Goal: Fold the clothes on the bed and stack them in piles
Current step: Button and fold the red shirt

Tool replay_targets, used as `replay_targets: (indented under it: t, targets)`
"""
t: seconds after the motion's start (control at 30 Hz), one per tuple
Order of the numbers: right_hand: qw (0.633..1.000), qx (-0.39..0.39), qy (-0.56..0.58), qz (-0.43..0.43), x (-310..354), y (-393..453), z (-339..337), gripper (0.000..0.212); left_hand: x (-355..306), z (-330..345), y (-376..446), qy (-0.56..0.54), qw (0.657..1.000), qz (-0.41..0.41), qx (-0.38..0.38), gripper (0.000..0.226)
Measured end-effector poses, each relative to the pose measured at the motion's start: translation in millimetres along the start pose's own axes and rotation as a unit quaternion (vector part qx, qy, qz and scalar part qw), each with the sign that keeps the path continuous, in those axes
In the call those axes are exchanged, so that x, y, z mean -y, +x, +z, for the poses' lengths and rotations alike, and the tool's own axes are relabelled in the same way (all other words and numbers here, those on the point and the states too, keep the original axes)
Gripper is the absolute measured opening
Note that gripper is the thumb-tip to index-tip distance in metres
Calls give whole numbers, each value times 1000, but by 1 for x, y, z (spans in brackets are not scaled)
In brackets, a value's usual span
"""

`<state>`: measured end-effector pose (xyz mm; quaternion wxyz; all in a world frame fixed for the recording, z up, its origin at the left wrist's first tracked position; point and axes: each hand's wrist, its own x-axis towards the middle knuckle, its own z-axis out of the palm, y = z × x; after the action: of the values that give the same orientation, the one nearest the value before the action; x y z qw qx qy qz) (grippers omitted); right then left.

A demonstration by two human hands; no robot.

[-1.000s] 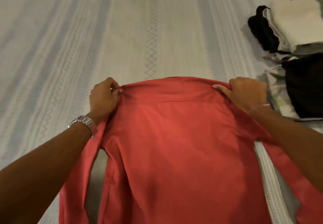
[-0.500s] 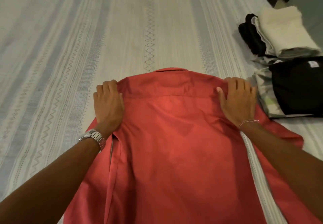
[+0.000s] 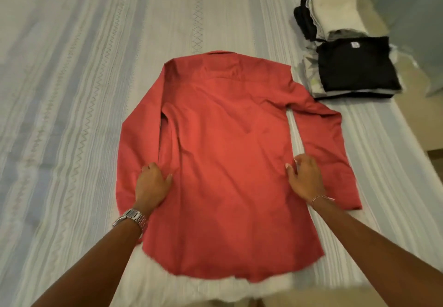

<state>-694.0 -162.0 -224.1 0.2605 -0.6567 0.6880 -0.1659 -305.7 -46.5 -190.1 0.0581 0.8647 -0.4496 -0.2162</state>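
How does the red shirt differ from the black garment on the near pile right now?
The red shirt lies spread open, back up, sleeves out; the black garment is folded into a compact rectangle. The red shirt lies directly on the bed; the black garment tops a pile. The left hand and right hand rest on the red shirt; nothing touches the black garment.

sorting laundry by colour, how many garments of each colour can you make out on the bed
red: 1, the shirt spread flat
black: 2, one folded, one in the far pile
cream: 1, folded
pale patterned: 1, under the near black one
total: 5 discernible
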Motion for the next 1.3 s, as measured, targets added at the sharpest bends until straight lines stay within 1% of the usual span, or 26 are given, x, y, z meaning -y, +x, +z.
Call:
replay_targets:
  t: [0.07, 0.1, 0.17, 0.2, 0.33, 0.47, 0.53, 0.57, 0.6, 0.67, 0.73, 0.77, 0.83, 0.87, 0.9, 0.97, 1.0, 1.03, 1.1, 1.13, 1.17, 1.2, 1.23, 1.27, 1.3]
  targets:
    - [997, 31, 13, 64, -13, -30, -14, 23, 9, 3, -32, 6, 1000, -23, 7, 41]
    - [994, 67, 6, 90, -18, -48, -24, 23, 14, 4, -51, 15, 999, -32, 22, 39]
    - [981, 149, -16, 121, -30, -74, -38, 34, 22, 6, -79, 21, 998, -48, 45, 34]
    - [974, 177, -13, 138, -36, -86, -44, 36, 26, 7, -91, 19, 997, -57, 52, 31]
    - [959, 223, 30, 170, -47, -123, -68, 33, 42, 3, -124, 26, 994, -72, 77, 28]
    - [956, 225, 36, 186, -53, -142, -73, 34, 53, -4, -123, 52, 983, -96, 145, 45]
    - [954, 217, 71, 195, -52, -145, -76, 28, 56, -7, -114, 39, 983, -109, 141, 47]
    - [957, 209, 77, 186, -51, -147, -77, 26, 58, -8, -107, 40, 983, -118, 135, 50]
    - [965, 195, 59, 166, -51, -148, -78, 27, 61, -7, -104, 45, 981, -134, 130, 53]
    - [982, 147, -25, 113, -58, -153, -76, 35, 66, -1, -103, 76, 974, -168, 129, 58]
    - [983, 118, -98, 96, -66, -159, -72, 42, 65, 5, -115, 111, 969, -171, 137, 60]
    - [982, 121, -109, 97, -70, -162, -70, 43, 62, 6, -125, 131, 970, -160, 127, 56]
    - [978, 126, -133, 105, -72, -167, -67, 43, 60, 7, -143, 193, 972, -113, 75, 46]
    - [975, 114, -159, 104, -71, -168, -68, 42, 60, 8, -149, 227, 969, -82, 52, 42]
    - [974, 83, -193, 88, -68, -169, -68, 42, 62, 8, -153, 249, 966, -57, 40, 38]
    - [969, -1, -245, -9, -62, -170, -69, 38, 68, 10, -155, 244, 970, -13, 18, 33]
    - [968, -17, -241, -65, -60, -172, -67, 35, 69, 10, -154, 219, 975, 0, 25, 29]
    - [965, -13, -231, -120, -59, -173, -63, 34, 69, 10, -154, 189, 981, 18, 29, 24]
    - [955, 35, -221, -194, -62, -172, -51, 34, 65, 8, -155, 145, 988, 47, 28, 12]
    - [950, 52, -225, -209, -65, -171, -46, 34, 61, 6, -157, 136, 989, 47, 15, 8]
    - [950, 46, -221, -216, -66, -171, -41, 35, 59, 6, -160, 135, 990, 47, -7, 6]
    - [953, 26, -211, -218, -65, -171, -39, 36, 56, 7, -163, 140, 987, 63, -37, 10]
    - [954, 6, -195, -226, -61, -173, -36, 38, 53, 9, -167, 156, 979, 106, -75, 17]
    - [953, -3, -174, -249, -56, -177, -34, 40, 50, 12, -172, 171, 964, 173, -111, 20]
    - [946, 1, -156, -285, -49, -182, -29, 41, 48, 17, -177, 173, 941, 262, -128, 19]
